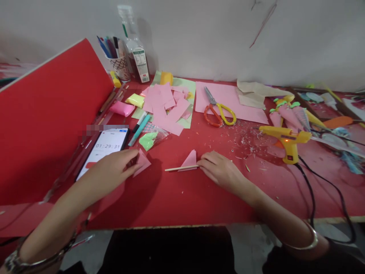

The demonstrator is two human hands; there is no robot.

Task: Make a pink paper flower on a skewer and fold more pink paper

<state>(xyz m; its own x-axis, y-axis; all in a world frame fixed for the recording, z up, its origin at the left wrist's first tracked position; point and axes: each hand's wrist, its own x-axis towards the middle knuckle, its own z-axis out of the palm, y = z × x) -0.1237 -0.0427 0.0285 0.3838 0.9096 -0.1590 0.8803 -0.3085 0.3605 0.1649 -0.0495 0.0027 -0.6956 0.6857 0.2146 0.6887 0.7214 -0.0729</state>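
At the left of the work area, my left hand (119, 165) has its fingers closed on a small folded pink paper piece (142, 164). My right hand (219, 167) pinches one end of a thin pale wooden stick (179, 168), which points left. Behind the stick, and partly under it, is a second pink paper triangle (190, 158), close to my right fingertips. Whether those fingers also touch this triangle I cannot tell. Beyond my left hand lies a bright green clay lump (148, 140) in clear wrapping.
A phone (107, 146) showing a timer lies under my left forearm. Scissors (212, 102), cut pink paper strips (159, 101) and a bottle (139, 61) are farther back. A yellow glue gun (285, 137), its light on and cord trailing, stands right, near pink paper cones (291, 116).
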